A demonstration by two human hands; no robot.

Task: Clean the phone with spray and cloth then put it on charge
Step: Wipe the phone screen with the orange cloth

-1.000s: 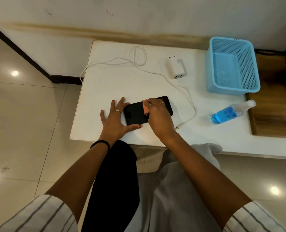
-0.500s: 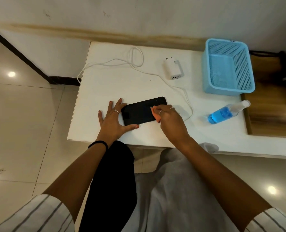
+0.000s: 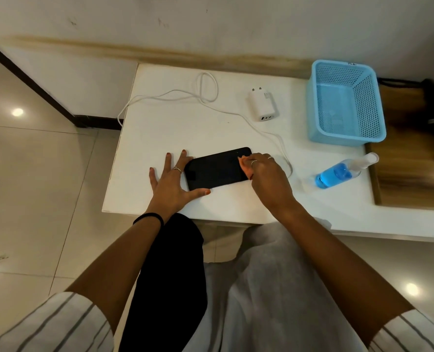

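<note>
Phone (image 3: 217, 168) lies flat, screen dark, near the front edge of the white table (image 3: 175, 128), long axis running roughly 8 to 2 o'clock. Left hand (image 3: 171, 182) is at the phone's 9 o'clock end, fingers spread and straight on the tabletop, thumb stretched along the phone's near edge, index finger against the far corner: bracing it, not gripping. Right hand (image 3: 266, 177) sits over the phone's 3 o'clock end, fingers curled and pinching a small orange cloth (image 3: 243, 165) down onto the screen; most of the cloth is hidden under the fingers. White cable (image 3: 236, 114) loops from 11 o'clock of the phone, passes behind the right hand; its free end can't be seen. Charger brick (image 3: 262, 105) lies at 1 o'clock, apart from the phone. Spray bottle (image 3: 342, 171) with blue liquid lies on its side at 3 o'clock, well clear of the hand. Blue basket (image 3: 378, 107) at 2 o'clock near the wall.
</note>
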